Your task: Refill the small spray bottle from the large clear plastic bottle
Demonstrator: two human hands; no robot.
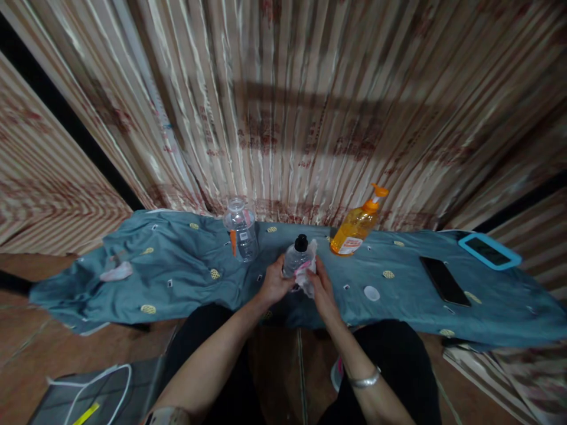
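Near the front middle of the cloth-covered table, a clear bottle with a black cap (pixel 297 257) stands upright between both hands. My left hand (pixel 277 282) is wrapped round its left side. Against the bottle's right side, my right hand (pixel 322 284) presses a crumpled white tissue (pixel 306 282). Something pink shows by the tissue. Behind and to the left is an open, empty clear bottle (pixel 241 233) with an orange mark. An orange pump bottle (pixel 355 229) with a white label stands behind and to the right.
A white round lid (pixel 371 293), a black phone (pixel 444 281) and a blue-framed tablet (pixel 489 252) lie to the right on the teal cloth (pixel 190 301). A pale crumpled piece (pixel 116 271) lies at the left. A striped curtain (pixel 283 118) hangs behind.
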